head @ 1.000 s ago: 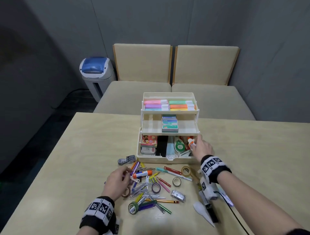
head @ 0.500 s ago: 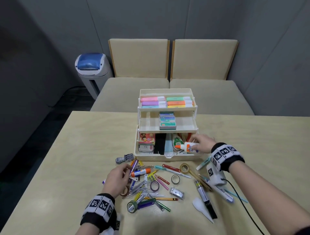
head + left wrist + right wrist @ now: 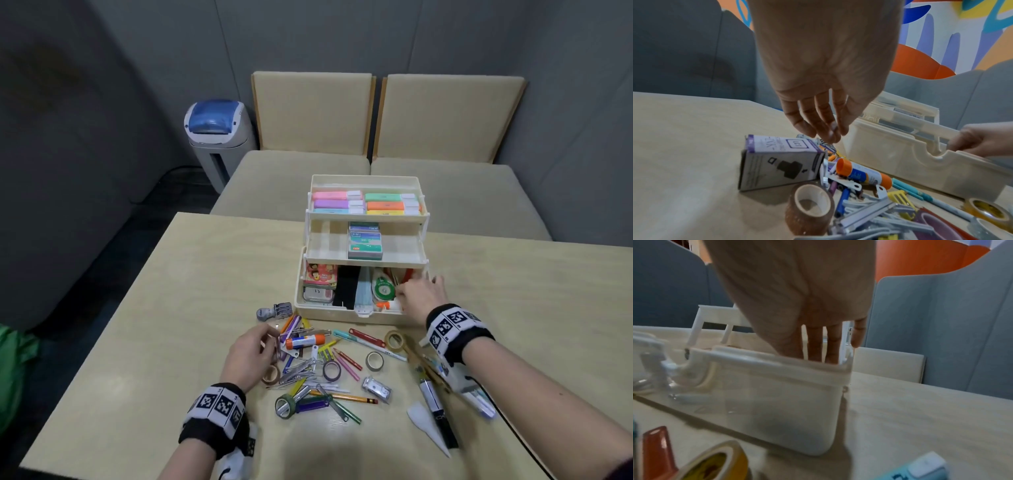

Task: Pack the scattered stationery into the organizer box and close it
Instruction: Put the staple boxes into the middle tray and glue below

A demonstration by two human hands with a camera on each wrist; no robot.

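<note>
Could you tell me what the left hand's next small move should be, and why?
Probably close the left hand on the small purple-and-grey box just below its fingertips. That hand hangs open over the pile holding nothing, while the right hand reaches into the bottom compartment of the organizer box, where the white glue bottle lies.

Grey panel walls (image 3: 144,51), two beige cushioned chairs (image 3: 311,113), blue-lidded bin (image 3: 219,137), dark floor (image 3: 102,240)

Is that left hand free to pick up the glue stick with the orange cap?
Probably yes. The left hand hovers with loose fingers right beside the glue stick, which lies on top of the clutter with nothing over it. A small purple box stands close by, but to the side.
</note>
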